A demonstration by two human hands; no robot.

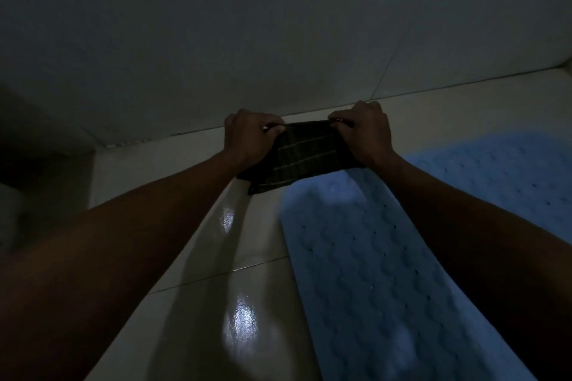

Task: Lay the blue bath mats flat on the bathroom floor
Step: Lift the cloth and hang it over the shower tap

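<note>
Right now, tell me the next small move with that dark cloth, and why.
Probably lower the dark striped cloth flat onto the glossy floor: the left hand and right hand pinch its far edge, and the blue mat beside it already lies flat.

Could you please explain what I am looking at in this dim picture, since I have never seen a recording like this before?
There is no machine here. A person wears a camera on the head, and it looks forward and down, so the two bare forearms reach into the single picture from below. The left hand and the right hand each pinch one top corner of a dark striped cloth, holding it stretched between them near the foot of the wall. Below lies a glossy tiled floor. On it, to the right, a blue bath mat with small holes lies flat; a further blue area past the right arm may be a second mat, though the arm hides where they meet.
</note>
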